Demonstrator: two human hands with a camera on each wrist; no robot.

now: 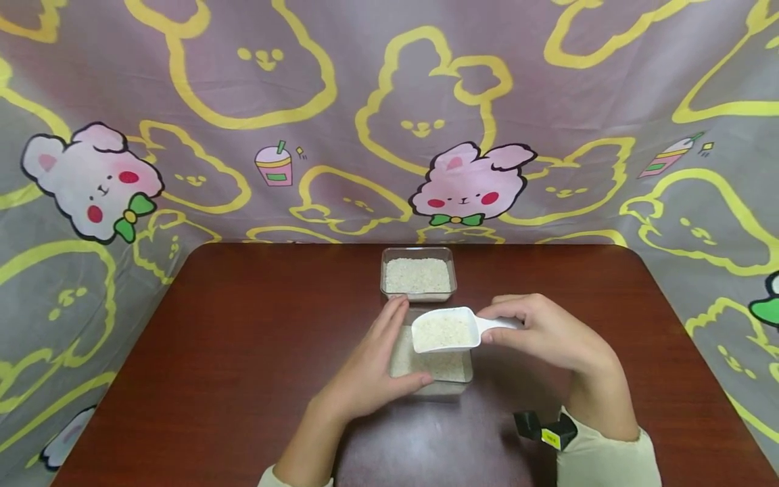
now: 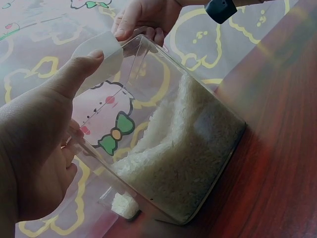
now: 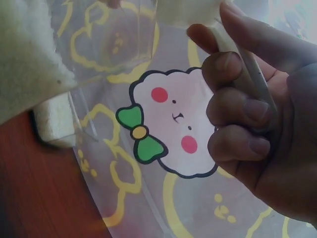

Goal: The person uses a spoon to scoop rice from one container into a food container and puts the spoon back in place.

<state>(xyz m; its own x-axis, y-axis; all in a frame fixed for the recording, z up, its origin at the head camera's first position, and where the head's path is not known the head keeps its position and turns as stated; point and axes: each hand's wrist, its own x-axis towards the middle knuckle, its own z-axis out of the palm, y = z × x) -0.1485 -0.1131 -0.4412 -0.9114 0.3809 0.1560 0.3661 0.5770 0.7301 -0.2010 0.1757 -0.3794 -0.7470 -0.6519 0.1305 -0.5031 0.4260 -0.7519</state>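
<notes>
My right hand (image 1: 541, 331) grips the handle of a white scoop (image 1: 475, 329) that is loaded with rice (image 1: 444, 331). The scoop is held over a clear rectangular container (image 1: 453, 389), which has more rice in it. At that container's left side, my left hand (image 1: 371, 372) holds it, the thumb toward the front and the fingers toward the back. In the left wrist view, rice (image 2: 183, 144) is heaped unevenly against the container's walls. Curled fingers (image 3: 233, 106) wrap the scoop's handle in the right wrist view; the scoop's bowl is mostly cut off there.
A second clear container (image 1: 418, 296), also with rice in it, stands farther back on the dark red-brown table (image 1: 255, 325). Behind the table hangs a cloth (image 1: 341, 81) printed with cartoon rabbits. A black strap device (image 1: 548, 429) is at the right wrist.
</notes>
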